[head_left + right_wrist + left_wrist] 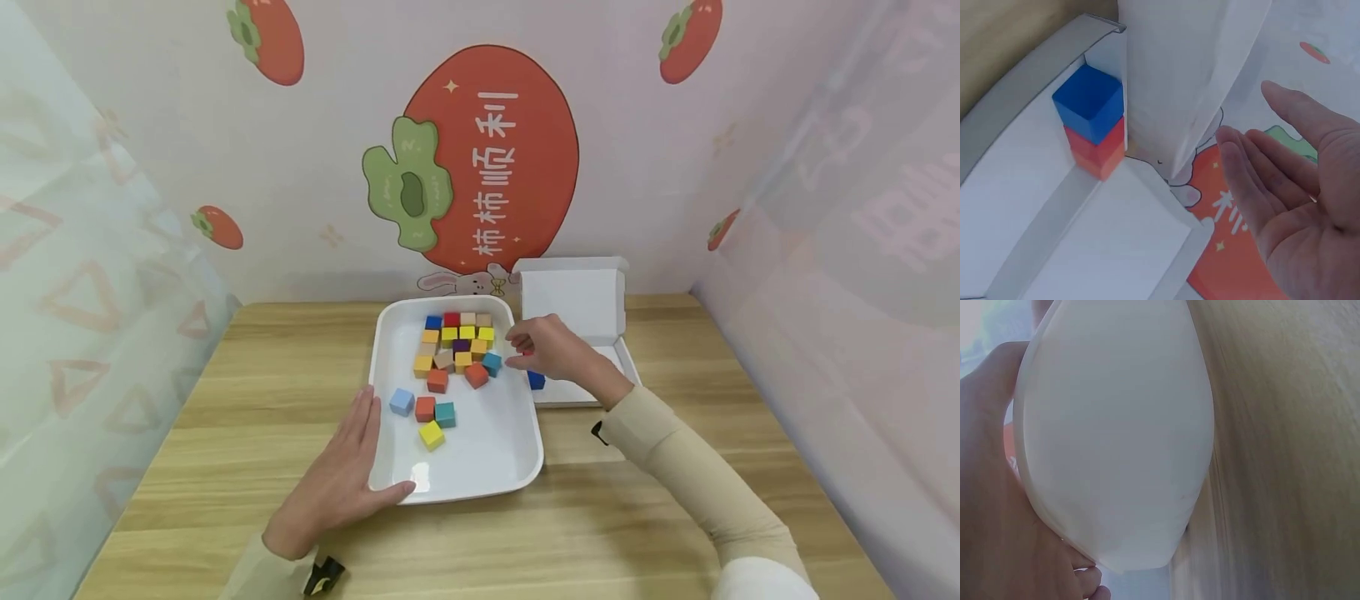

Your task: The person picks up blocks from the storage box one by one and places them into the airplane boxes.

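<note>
White, the tray (487,442) has a spread left hand (342,467) on its left rim, cubes (462,361) inside, an empty right hand (553,348), thumb parted, by its right rim, a box (564,393) rightward. Boxing cubes seems underway; next calls for pinching one.

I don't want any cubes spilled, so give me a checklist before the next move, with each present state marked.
1. Steadying of the white tray: ok; the left hand rests against it.
2. Free right hand: ok; it holds nothing.
3. Access to the white cardboard box: ok; its lid stands raised.
4. Blue cube beside red cube in the box: ok.
5. Nearest yellow cube squared with the adjacent teal cube: not ok; turned askew.
6. Box's full contents: cannot tell; the right hand hides part in the head view.
</note>
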{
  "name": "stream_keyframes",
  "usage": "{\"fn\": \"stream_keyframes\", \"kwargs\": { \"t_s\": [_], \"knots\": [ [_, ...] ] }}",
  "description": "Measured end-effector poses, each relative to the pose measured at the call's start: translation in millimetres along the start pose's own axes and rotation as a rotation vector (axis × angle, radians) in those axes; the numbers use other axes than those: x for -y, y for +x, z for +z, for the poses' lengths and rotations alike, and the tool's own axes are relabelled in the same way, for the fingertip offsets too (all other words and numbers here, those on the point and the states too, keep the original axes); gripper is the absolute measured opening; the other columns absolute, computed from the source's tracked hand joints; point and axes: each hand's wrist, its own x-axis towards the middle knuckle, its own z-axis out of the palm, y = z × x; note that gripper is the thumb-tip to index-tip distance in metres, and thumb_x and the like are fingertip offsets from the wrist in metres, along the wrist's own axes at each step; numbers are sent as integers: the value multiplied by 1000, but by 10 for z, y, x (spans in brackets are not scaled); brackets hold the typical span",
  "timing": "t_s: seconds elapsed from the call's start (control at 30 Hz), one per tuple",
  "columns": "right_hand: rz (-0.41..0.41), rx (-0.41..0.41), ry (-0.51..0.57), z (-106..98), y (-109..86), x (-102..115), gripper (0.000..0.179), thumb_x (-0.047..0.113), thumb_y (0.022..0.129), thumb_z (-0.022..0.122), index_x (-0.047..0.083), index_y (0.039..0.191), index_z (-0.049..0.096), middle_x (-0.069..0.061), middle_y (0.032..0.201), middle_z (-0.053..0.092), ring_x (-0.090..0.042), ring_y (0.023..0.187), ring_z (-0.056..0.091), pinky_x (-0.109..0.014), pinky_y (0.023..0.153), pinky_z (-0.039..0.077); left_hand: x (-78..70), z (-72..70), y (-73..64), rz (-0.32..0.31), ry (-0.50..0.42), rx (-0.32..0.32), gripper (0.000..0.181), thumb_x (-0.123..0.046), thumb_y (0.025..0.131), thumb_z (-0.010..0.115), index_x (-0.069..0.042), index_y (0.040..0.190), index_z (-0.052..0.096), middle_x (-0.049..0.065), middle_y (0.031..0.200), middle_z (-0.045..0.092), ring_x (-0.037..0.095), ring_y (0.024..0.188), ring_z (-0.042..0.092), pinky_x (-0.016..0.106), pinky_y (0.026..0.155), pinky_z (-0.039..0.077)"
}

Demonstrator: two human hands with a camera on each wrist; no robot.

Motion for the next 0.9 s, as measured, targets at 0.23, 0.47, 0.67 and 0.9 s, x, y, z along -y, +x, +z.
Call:
{"fn": "stream_keyframes", "kwargs": {
  "t_s": [0.23, 0.47, 0.67, 0.9],
  "knots": [
    [53, 83, -24, 174, 193, 69, 41, 16, 90, 85, 1, 126, 74, -15, 117, 78, -23, 101, 73, -36, 93, 64, -17, 25, -2, 7, -14, 5, 128, -78, 84, 65, 1, 168, 11, 18, 179, 2, 40, 165, 12, 63, 123, 35],
    [135, 161, -193, 383, 408, 205, 39, 18, 91, 85, 2, 124, 73, -12, 109, 75, -22, 87, 65, -33, 86, 64, -17, -7, -33, -5, 2, -6, 127, -79, 83, 65, -1, 169, 11, 16, 180, 3, 39, 165, 12, 62, 122, 37],
    [203, 201, -329, 512, 521, 240, 35, 17, 93, 83, 4, 123, 70, -9, 104, 70, -22, 88, 63, -33, 86, 63, -10, -6, -31, -7, -3, -4, 128, -81, 83, 63, -1, 169, 11, 17, 179, 3, 39, 165, 11, 62, 122, 36],
    [210, 227, -368, 610, 562, 215, 36, 15, 92, 83, 6, 124, 70, -10, 107, 68, -22, 93, 62, -37, 97, 62, 7, 3, -28, -8, 9, -10, 128, -83, 83, 61, -2, 169, 10, 15, 180, 3, 37, 166, 10, 61, 123, 36]
  ]
}}
